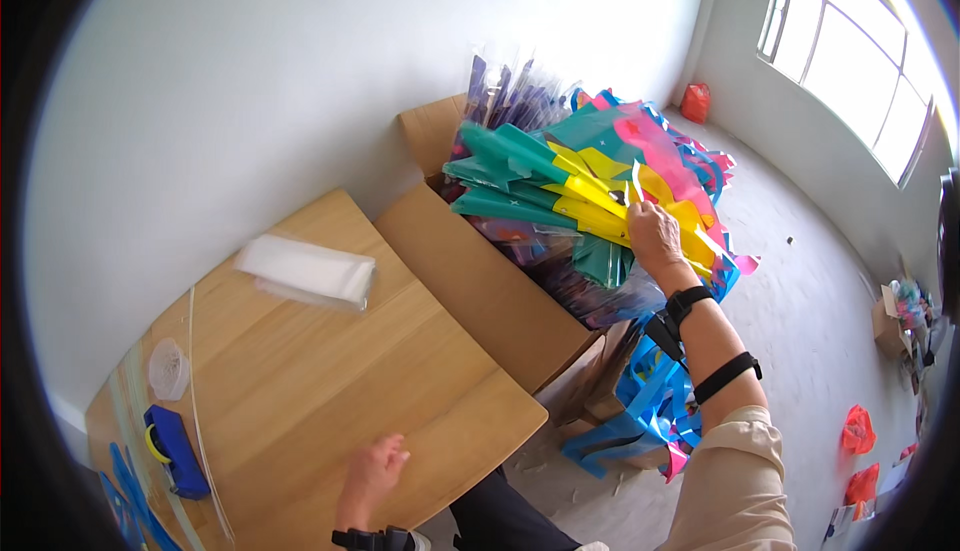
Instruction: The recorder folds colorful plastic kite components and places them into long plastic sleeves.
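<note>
My right hand (pixel 655 234) is stretched out over an open cardboard box (pixel 480 276), its fingers closed on one end of a bundle of glossy green-and-yellow plastic sheets (pixel 545 186). The yellow part lies nearest my fingers, and the green ends fan out to the left above the box. Under and behind the bundle are more pink, teal and blue sheets (pixel 645 141) and dark pieces in clear wrapping (pixel 500 91). My left hand (pixel 378 471), a little blurred, is curled above the near edge of the wooden table (pixel 330 371), with nothing visible in it.
On the table lie a stack of clear plastic sleeves (pixel 310 269), a small white basket (pixel 168 369), a blue tape dispenser (pixel 177 451) and blue strips (pixel 140 496). Blue pieces (pixel 650 391) fill a lower box near my right arm. Red bags (pixel 857 431) sit on the floor at right.
</note>
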Demonstrator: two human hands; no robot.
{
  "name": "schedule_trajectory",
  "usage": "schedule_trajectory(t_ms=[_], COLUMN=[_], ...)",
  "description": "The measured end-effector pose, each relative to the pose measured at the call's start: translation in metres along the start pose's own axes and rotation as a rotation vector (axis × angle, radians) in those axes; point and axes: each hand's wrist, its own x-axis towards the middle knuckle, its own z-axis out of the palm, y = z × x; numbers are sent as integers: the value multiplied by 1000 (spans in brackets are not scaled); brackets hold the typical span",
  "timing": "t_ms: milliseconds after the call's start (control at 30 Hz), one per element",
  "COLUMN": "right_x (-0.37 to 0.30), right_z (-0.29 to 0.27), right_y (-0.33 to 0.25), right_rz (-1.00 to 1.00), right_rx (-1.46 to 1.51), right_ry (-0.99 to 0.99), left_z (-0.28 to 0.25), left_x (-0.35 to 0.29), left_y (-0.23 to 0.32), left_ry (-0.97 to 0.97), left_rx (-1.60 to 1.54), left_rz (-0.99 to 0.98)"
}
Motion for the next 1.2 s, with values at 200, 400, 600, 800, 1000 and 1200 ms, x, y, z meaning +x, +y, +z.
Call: schedule_trajectory(t_ms=[200,400,600,800,1000,1200], right_x=[26,19,9,-17,-72,-158], right_z=[-30,-61,-84,-143,-238,-283], right_y=[20,10,30,2,-49,-121], right_rz=[517,67,405,111,-547,-982], right_rx=[449,440,650,671,128,413], right_ry=[260,18,119,320,597,347], left_z=[-8,-34,-30,-30,-60,-100], left_x=[-53,-74,-31,-19,-29,-56], left_y=[3,12,59,92,170,222], left_ry=[-94,41,-29,90,568,468], left_rx=[47,-20,42,-19,103,616], left_rz=[-20,-123,95,307,622,756])
